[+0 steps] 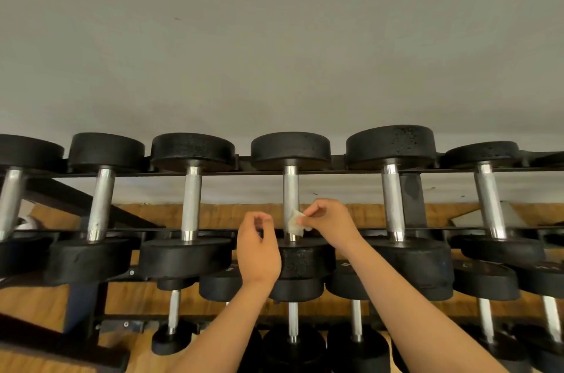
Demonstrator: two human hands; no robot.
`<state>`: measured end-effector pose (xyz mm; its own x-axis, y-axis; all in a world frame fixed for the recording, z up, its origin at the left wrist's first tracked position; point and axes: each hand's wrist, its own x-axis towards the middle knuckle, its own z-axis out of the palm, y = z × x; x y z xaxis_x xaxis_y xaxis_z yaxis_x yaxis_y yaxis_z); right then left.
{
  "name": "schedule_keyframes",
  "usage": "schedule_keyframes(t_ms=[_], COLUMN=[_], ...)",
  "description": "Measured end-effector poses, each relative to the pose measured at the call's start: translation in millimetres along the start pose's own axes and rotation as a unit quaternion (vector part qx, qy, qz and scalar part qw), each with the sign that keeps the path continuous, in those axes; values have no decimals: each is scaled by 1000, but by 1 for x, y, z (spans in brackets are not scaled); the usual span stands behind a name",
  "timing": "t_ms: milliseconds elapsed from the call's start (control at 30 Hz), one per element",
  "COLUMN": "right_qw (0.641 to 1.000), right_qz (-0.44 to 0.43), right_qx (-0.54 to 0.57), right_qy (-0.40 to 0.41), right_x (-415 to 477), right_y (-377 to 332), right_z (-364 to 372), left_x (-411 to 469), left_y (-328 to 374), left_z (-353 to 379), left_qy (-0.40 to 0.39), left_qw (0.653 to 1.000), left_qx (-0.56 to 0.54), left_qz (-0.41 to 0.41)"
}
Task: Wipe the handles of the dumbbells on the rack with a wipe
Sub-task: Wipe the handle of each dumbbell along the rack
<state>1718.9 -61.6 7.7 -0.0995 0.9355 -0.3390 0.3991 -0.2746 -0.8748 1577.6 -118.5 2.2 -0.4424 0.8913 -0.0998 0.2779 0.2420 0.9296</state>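
Note:
A black rack [335, 171] holds a top row of black dumbbells with steel handles. My right hand [331, 220] pinches a small white wipe [296, 223] and presses it against the lower part of the middle dumbbell's handle [290, 189]. My left hand [258, 250] hovers just left of that handle, in front of the dumbbell's near head [305, 259], fingers loosely curled and holding nothing. Neighbouring handles stand at the left [191, 201] and the right [392, 198].
A lower row of smaller dumbbells [293, 320] sits beneath the top row. A grey wall [274, 52] rises behind the rack, and a wooden floor [36, 299] shows below. A black slanted frame bar [76, 198] runs at the left.

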Motion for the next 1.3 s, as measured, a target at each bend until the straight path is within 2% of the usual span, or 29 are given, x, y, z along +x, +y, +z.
schedule_keyframes(t_ms=[167, 367, 500, 633, 767, 900, 1000, 1167, 1300], right_qw=[993, 999, 999, 983, 972, 993, 994, 994, 993], right_qz=[29, 26, 15, -8, -1, 28, 42, 68, 73], right_qx=[-78, 28, -9, -142, -226, -110, -71, -29, -56], right_qy=[-89, 23, 50, 118, 69, -28, -75, -78, -75], right_x=[-5, 4, -4, -11, -9, -9, -15, -10, -6], right_y=[6, -5, 0, 9, 5, 0, -2, -5, -3], right_z=[1, 1, 3, -7, -1, -2, -9, -9, -6], left_x=[1, 1, 0, 0, -1, -1, -1, -1, 0], left_y=[1, 2, 4, 5, 7, 9, 9, 10, 7], left_z=[-2, -1, -2, -3, -4, -5, -5, -5, -5], left_qy=[-9, -19, -25, -28, -28, -31, -33, -35, -35], left_qw=[1000, 1000, 1000, 999, 999, 999, 999, 999, 999], left_qx=[9, 4, 1, 3, 11, 19, 14, 11, 6], left_qz=[-7, -13, -14, -16, -15, -11, -10, -9, -11])
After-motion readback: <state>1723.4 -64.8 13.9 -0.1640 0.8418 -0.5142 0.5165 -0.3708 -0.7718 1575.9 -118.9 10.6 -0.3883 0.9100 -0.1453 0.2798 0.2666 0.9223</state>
